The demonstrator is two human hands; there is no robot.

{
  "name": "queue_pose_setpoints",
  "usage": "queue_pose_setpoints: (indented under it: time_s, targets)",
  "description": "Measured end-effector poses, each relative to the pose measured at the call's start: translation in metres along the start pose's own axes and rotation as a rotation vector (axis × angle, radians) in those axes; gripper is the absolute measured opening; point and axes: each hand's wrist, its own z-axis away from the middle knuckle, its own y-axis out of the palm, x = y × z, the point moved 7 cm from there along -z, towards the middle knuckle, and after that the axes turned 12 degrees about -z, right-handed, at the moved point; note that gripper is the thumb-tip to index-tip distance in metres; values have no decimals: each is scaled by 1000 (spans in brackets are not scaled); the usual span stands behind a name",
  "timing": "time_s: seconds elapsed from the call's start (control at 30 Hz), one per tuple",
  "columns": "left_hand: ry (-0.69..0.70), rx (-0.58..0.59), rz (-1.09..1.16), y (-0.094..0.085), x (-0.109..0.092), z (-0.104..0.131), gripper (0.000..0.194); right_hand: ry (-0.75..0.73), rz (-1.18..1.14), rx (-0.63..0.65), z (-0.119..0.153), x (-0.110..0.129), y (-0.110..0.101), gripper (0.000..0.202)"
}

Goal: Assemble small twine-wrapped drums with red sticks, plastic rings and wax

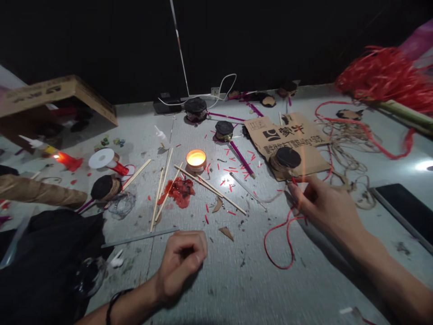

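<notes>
1. Right hand (326,205): thumb and index pinched together on red cord (288,230), right at the near edge of the black-topped disc (288,157); other fingers bent in, partly hidden
2. Red cord hangs off the pinch in a loose loop on the tabletop (233,280), nearer the wearer than the disc
3. Disc has twine wound around its side, sits on the near part of the flattened cardboard (320,160); exact contact between fingertips and disc: cannot tell
4. Left hand (184,259): near the middle front of the tabletop, fingers curled into a loose fist, small hollow showing, nothing seen in it; dark band (114,303) on the wrist
5. Grey strip (140,238) lies just beside the left hand, on its far left side
6. Lit candle (196,159) in a small cup, mid table; pale wooden sticks (213,192) next to it, some crossing the red wax-like patch (182,193)
7. Second black-topped piece (224,130) on a purple stick, beyond the candle to the right; another (105,187) over at left by the white spool (102,158)
8. Phone (406,212) flat on tabletop, right of the right hand; tangled twine (345,149) between phone and cardboard
</notes>
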Motion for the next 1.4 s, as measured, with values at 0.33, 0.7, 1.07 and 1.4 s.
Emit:
queue_pose_setpoints:
  time_s: [0.33,0.7,1.07,1.4]
  targets:
    - [179,188,-252,19,-14,3,25,-20,-1,-3,0,0,0,61]
    - [390,208,-505,31,-19,12,25,-143,-41,-52,0,7,2,70]
    - [482,148,-760,31,-23,12,23,-159,-12,-79,2,5,3,77]
    - [350,213,-1217,-33,-31,-8,12,-117,-24,-53,1,1,2,72]
